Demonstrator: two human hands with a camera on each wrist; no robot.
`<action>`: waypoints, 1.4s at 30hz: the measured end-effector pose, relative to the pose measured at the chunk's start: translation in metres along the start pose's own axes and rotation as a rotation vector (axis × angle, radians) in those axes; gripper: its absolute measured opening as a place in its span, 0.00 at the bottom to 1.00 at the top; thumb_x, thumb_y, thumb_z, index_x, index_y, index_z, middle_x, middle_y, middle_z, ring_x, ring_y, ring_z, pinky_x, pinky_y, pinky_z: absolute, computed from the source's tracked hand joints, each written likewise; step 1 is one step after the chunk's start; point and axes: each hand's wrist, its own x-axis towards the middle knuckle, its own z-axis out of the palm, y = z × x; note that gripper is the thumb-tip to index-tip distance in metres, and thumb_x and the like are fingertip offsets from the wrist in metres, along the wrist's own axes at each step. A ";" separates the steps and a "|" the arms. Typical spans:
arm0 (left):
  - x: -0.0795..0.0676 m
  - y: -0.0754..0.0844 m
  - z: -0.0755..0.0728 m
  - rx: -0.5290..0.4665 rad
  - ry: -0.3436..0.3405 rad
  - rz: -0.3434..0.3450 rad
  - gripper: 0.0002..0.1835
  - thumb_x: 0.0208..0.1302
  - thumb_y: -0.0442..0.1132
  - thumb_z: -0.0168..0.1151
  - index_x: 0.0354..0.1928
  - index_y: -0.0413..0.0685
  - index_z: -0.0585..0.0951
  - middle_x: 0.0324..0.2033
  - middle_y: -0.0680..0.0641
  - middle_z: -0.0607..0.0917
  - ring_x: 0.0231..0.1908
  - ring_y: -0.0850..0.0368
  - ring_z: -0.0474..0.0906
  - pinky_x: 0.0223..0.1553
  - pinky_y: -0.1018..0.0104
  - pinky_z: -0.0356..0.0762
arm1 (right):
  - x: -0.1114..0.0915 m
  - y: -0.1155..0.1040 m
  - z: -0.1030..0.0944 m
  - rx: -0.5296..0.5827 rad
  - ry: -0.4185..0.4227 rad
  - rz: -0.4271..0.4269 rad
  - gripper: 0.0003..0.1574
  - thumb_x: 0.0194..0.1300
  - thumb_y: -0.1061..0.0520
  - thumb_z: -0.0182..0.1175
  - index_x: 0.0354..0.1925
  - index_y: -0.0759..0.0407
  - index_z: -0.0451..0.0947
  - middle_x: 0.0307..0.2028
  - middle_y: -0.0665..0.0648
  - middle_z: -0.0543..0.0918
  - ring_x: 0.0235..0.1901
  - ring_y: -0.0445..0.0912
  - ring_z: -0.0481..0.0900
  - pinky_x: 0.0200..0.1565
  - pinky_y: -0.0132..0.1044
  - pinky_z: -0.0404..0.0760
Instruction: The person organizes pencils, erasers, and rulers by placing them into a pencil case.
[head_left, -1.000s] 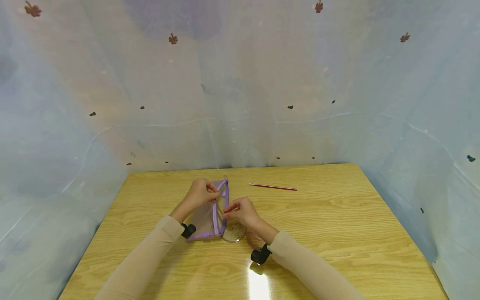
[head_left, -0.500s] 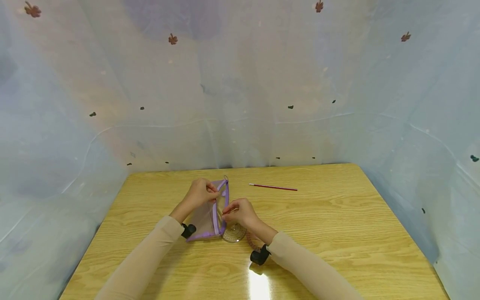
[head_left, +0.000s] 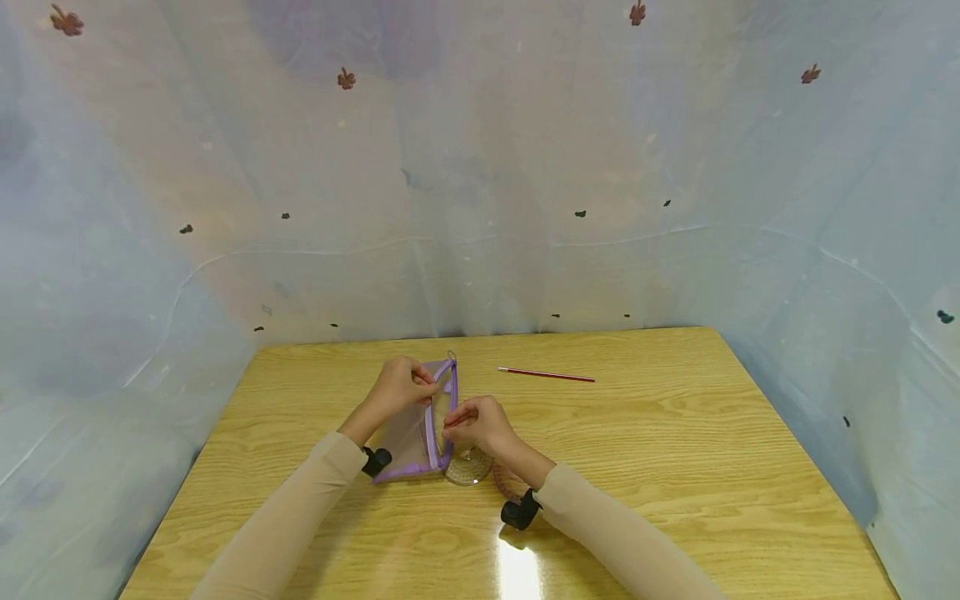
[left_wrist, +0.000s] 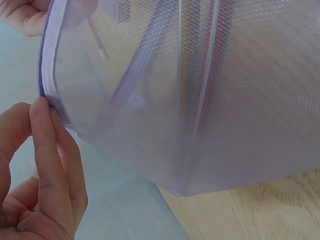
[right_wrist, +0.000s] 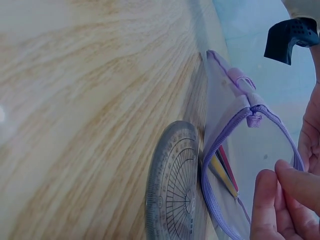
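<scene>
A translucent purple zip pencil pouch of mesh lies on the table with its mouth gaping. My left hand pinches one zipper edge between fingers and thumb, holding it up. A yellow pencil and a red pencil are inside the pouch. Above the mouth, my right hand has thumb and fingertips close together; nothing shows between them, and whether they pinch something small is unclear. Against the pouch's near side rests a clear protractor, its scale visible in the right wrist view.
Farther back, a dark red pencil lies on the wooden table. Partly hidden under my right wrist is a pinkish curved thing. A pale patterned cloth hangs behind and at both sides.
My right hand's fingertips have shifted very slightly to the left over the pouch mouth. The left hand, the pouch, the protractor and the pencil on the table look the same.
</scene>
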 end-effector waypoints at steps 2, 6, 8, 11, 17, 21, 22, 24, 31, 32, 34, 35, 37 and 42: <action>0.000 0.000 0.000 0.005 0.001 0.002 0.03 0.60 0.28 0.69 0.30 0.34 0.85 0.22 0.47 0.86 0.22 0.54 0.85 0.30 0.56 0.87 | 0.000 0.001 0.000 0.000 -0.001 -0.007 0.07 0.56 0.76 0.68 0.36 0.78 0.83 0.31 0.71 0.86 0.32 0.59 0.87 0.34 0.41 0.88; 0.000 0.000 0.000 -0.008 -0.001 -0.001 0.03 0.60 0.27 0.69 0.30 0.33 0.85 0.22 0.46 0.86 0.22 0.53 0.85 0.30 0.55 0.87 | 0.000 0.002 -0.001 -0.011 -0.011 -0.019 0.07 0.56 0.78 0.66 0.36 0.82 0.81 0.31 0.75 0.84 0.32 0.64 0.86 0.36 0.49 0.88; 0.000 0.000 0.000 -0.014 -0.003 -0.002 0.03 0.60 0.27 0.69 0.30 0.33 0.85 0.22 0.46 0.86 0.22 0.53 0.85 0.30 0.55 0.87 | -0.001 0.001 -0.002 -0.010 -0.011 -0.018 0.08 0.56 0.77 0.66 0.37 0.82 0.80 0.31 0.74 0.84 0.32 0.62 0.87 0.37 0.51 0.87; -0.001 0.000 0.000 -0.011 -0.001 -0.002 0.03 0.60 0.27 0.69 0.30 0.33 0.85 0.22 0.46 0.86 0.22 0.53 0.85 0.30 0.56 0.87 | -0.003 -0.001 -0.003 0.006 -0.016 -0.019 0.09 0.57 0.77 0.66 0.38 0.83 0.80 0.32 0.75 0.84 0.32 0.63 0.86 0.39 0.55 0.86; -0.002 0.000 0.000 -0.014 0.001 -0.005 0.03 0.60 0.27 0.69 0.29 0.34 0.85 0.22 0.46 0.86 0.22 0.53 0.85 0.30 0.55 0.87 | -0.001 0.002 -0.006 0.012 -0.015 -0.031 0.09 0.57 0.76 0.67 0.38 0.82 0.81 0.32 0.73 0.85 0.32 0.60 0.87 0.38 0.50 0.87; -0.001 -0.001 0.001 -0.017 0.002 -0.012 0.03 0.59 0.27 0.69 0.29 0.34 0.85 0.22 0.46 0.86 0.22 0.53 0.85 0.31 0.54 0.87 | -0.001 0.001 -0.008 -0.005 -0.013 -0.026 0.09 0.58 0.75 0.67 0.37 0.81 0.81 0.32 0.72 0.85 0.30 0.56 0.87 0.39 0.52 0.87; -0.001 -0.001 0.001 -0.018 0.002 -0.013 0.03 0.59 0.27 0.69 0.29 0.34 0.85 0.22 0.46 0.86 0.22 0.53 0.85 0.31 0.54 0.87 | -0.001 0.000 -0.009 -0.002 -0.012 -0.020 0.08 0.58 0.75 0.67 0.38 0.81 0.81 0.31 0.72 0.85 0.30 0.55 0.87 0.39 0.53 0.87; -0.001 -0.001 0.001 -0.022 0.001 -0.016 0.02 0.59 0.27 0.69 0.30 0.34 0.85 0.22 0.46 0.86 0.22 0.53 0.85 0.30 0.55 0.87 | -0.001 -0.001 -0.011 -0.006 -0.009 -0.010 0.08 0.58 0.75 0.67 0.38 0.81 0.81 0.31 0.71 0.85 0.29 0.54 0.87 0.39 0.54 0.86; 0.000 0.000 0.001 -0.035 -0.002 -0.024 0.03 0.59 0.27 0.69 0.30 0.34 0.85 0.21 0.46 0.86 0.22 0.52 0.85 0.31 0.54 0.87 | -0.001 -0.001 -0.018 -0.022 0.003 -0.023 0.10 0.58 0.75 0.67 0.39 0.82 0.80 0.32 0.73 0.85 0.31 0.60 0.87 0.38 0.52 0.87; 0.000 0.000 0.001 -0.036 -0.001 -0.024 0.02 0.59 0.27 0.69 0.29 0.34 0.85 0.21 0.46 0.86 0.22 0.52 0.85 0.31 0.54 0.87 | 0.000 -0.001 -0.020 -0.028 0.006 -0.027 0.10 0.59 0.74 0.67 0.40 0.82 0.80 0.33 0.73 0.85 0.32 0.61 0.86 0.38 0.52 0.87; 0.000 0.000 0.001 -0.037 -0.001 -0.026 0.03 0.59 0.27 0.69 0.29 0.34 0.85 0.21 0.47 0.86 0.22 0.52 0.85 0.31 0.53 0.87 | 0.000 0.000 -0.023 -0.040 0.011 -0.036 0.11 0.59 0.73 0.67 0.40 0.81 0.81 0.33 0.73 0.85 0.32 0.60 0.86 0.38 0.52 0.87; 0.000 0.000 0.001 -0.038 0.000 -0.027 0.03 0.59 0.27 0.69 0.29 0.34 0.85 0.21 0.47 0.85 0.22 0.52 0.85 0.31 0.53 0.87 | 0.000 0.001 -0.025 -0.046 0.010 -0.045 0.11 0.59 0.73 0.67 0.40 0.81 0.81 0.32 0.72 0.85 0.31 0.58 0.86 0.37 0.51 0.87; 0.000 0.001 0.001 -0.039 0.001 -0.027 0.03 0.59 0.27 0.69 0.29 0.34 0.85 0.21 0.47 0.85 0.22 0.51 0.85 0.31 0.53 0.87 | -0.001 0.000 -0.029 -0.054 0.013 -0.071 0.11 0.59 0.72 0.67 0.39 0.81 0.80 0.31 0.69 0.86 0.30 0.54 0.87 0.36 0.48 0.87; 0.000 0.001 0.000 -0.039 -0.006 -0.024 0.03 0.60 0.27 0.68 0.30 0.33 0.84 0.22 0.46 0.85 0.22 0.51 0.86 0.32 0.51 0.87 | -0.005 0.000 -0.039 -0.043 0.008 -0.134 0.12 0.60 0.70 0.68 0.39 0.81 0.80 0.30 0.63 0.86 0.29 0.48 0.86 0.33 0.41 0.87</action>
